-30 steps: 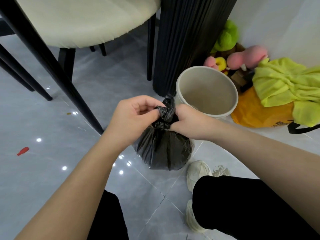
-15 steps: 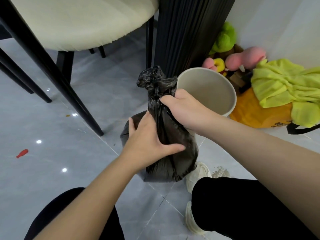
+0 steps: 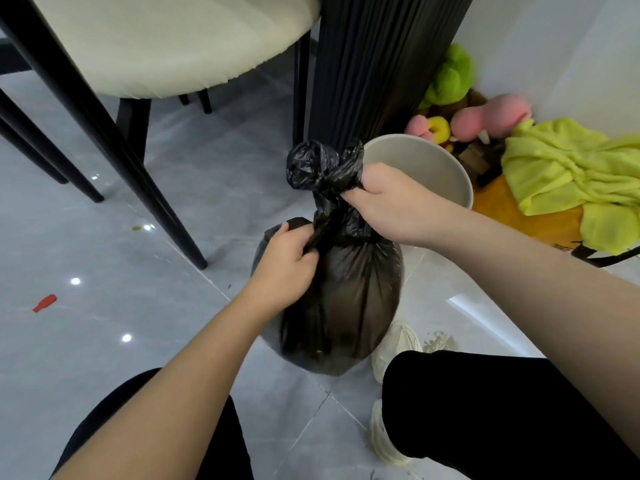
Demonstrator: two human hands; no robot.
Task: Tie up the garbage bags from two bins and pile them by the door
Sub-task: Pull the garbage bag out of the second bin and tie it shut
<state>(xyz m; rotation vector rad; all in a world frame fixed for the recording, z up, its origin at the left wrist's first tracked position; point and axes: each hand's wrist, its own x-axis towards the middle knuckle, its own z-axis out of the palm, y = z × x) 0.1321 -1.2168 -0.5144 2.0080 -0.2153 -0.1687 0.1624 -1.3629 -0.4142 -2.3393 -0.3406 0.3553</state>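
A full black garbage bag (image 3: 343, 303) hangs just above the grey tiled floor in front of me, its top knotted into a bunch (image 3: 320, 166). My right hand (image 3: 384, 199) grips the twisted neck right under the knot. My left hand (image 3: 289, 261) pinches the plastic lower down, at the bag's left shoulder. Behind the bag stands a round beige bin (image 3: 446, 171), without a liner and with nothing visible inside. A dark rounded shape (image 3: 259, 251) shows behind my left hand; I cannot tell what it is.
A cream chair (image 3: 166, 43) with black legs stands at the left and a black ribbed table base (image 3: 377, 60) behind the bag. Plush toys (image 3: 485, 116), a yellow-green cloth (image 3: 568, 174) and an orange bag (image 3: 512, 220) lie by the wall. My knees and white shoes (image 3: 394, 344) are below.
The bag has been lifted off the floor by its neck. My left hand moved from the knot to the bag's side, then up to its shoulder, where it now pinches the plastic.
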